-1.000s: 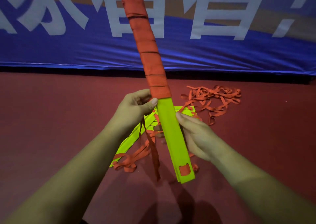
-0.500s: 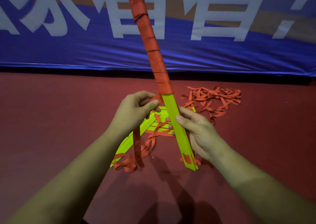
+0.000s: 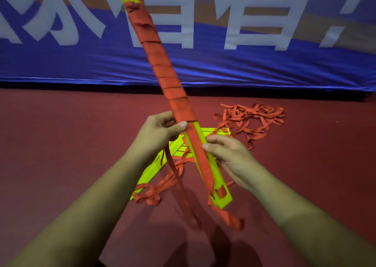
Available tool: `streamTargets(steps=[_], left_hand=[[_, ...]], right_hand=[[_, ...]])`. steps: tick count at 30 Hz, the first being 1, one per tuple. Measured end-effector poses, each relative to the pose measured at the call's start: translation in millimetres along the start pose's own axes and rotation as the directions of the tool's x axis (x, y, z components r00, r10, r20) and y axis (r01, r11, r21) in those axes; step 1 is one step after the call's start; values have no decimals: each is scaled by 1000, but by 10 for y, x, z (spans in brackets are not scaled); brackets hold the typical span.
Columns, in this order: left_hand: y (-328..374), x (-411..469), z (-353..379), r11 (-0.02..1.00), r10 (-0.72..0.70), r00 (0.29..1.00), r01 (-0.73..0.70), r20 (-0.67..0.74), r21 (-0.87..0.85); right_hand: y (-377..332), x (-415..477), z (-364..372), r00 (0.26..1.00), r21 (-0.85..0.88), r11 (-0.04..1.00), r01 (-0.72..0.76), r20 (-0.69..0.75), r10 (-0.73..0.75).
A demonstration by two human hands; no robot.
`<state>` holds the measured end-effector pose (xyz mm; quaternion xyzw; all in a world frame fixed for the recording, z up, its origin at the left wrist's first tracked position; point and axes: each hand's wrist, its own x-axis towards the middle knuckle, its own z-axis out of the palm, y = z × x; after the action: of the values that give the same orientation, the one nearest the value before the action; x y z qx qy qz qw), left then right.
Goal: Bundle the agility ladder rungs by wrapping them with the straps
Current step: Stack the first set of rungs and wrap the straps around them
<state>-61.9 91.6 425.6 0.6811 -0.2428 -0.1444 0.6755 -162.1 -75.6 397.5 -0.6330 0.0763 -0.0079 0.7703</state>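
Head view: my left hand curls around the bundle of rungs at its middle, thumb pressing the orange strap at the wrap's lower edge. My right hand clamps bundle and strap together just below, toward 5 o'clock. The bundle slants up to 11 o'clock, its upper part wrapped. Loose rungs lie on the floor beneath my hands, and a strap tangle sits at 2 o'clock.

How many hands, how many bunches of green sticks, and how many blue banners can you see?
Hands: 2 (left hand pinching the strap, right hand gripping the held bundle)
Bunches of green rungs: 2 (held bundle, floor pile)
Blue banners: 1
Total: 5
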Motion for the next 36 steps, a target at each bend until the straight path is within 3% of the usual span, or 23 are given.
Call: streamTargets(steps=[4,7,12,15,21,28,32,36], left_hand=[[51,7,-85,991,14,988,6,152,-132],[-2,41,-126,978,78,973,-32,219,-205],[25,24,-124,958,145,948,-64,282,-278],[60,9,-130,981,125,960,-82,250,-174],[118,55,-180,950,90,979,-139,180,279],[37,44,-94,894,106,986,-150,126,422],[59,-3,81,834,203,978,-203,56,513],[8,-39,211,750,323,938,-173,-125,638]], right_hand=[[7,-69,-45,955,144,969,-200,249,160],[12,-62,-76,901,202,943,-266,399,169],[21,-50,-68,856,291,885,-364,480,195],[29,-28,-60,878,271,910,-314,447,170],[50,54,-93,953,295,938,-182,288,94],[14,71,-11,998,316,949,-27,69,5],[62,92,17,996,167,982,87,-9,-87],[143,114,98,979,-25,987,159,-121,-161]])
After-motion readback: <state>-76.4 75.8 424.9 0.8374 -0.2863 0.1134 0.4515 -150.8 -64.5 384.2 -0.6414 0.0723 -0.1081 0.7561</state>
